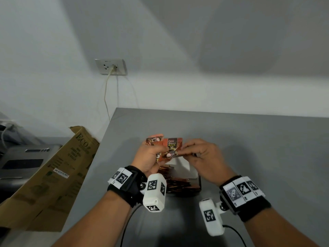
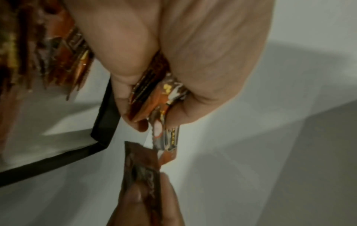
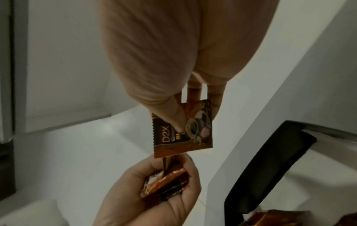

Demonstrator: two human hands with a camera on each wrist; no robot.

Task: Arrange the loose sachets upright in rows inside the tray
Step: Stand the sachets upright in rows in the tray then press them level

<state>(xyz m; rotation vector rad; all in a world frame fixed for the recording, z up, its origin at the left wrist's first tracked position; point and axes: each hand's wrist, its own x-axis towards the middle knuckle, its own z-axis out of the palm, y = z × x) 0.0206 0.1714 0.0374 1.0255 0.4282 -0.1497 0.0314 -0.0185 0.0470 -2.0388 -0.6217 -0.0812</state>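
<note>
My left hand [image 1: 153,152] grips a small bunch of orange-brown coffee sachets [image 1: 153,142] above the tray [image 1: 199,182]; the bunch [image 2: 154,97] sits squeezed between thumb and fingers. My right hand [image 1: 196,154] pinches a single sachet [image 1: 173,147] by its edge, thumb on its printed face, holding it against the bunch. That sachet [image 3: 183,131] shows a coffee cup and "D2X". The black-rimmed tray [image 2: 104,126] with clear walls stands under both hands and holds a row of upright sachets [image 1: 176,182] at its near-left side. The tray's far part shows bare white floor.
The grey table [image 1: 249,139] reaches the white wall. A folded cardboard box [image 1: 53,175] leans off the table's left edge, with a grey machine [image 1: 21,159] beyond it. A wall socket [image 1: 111,67] with a cord hangs above the left corner.
</note>
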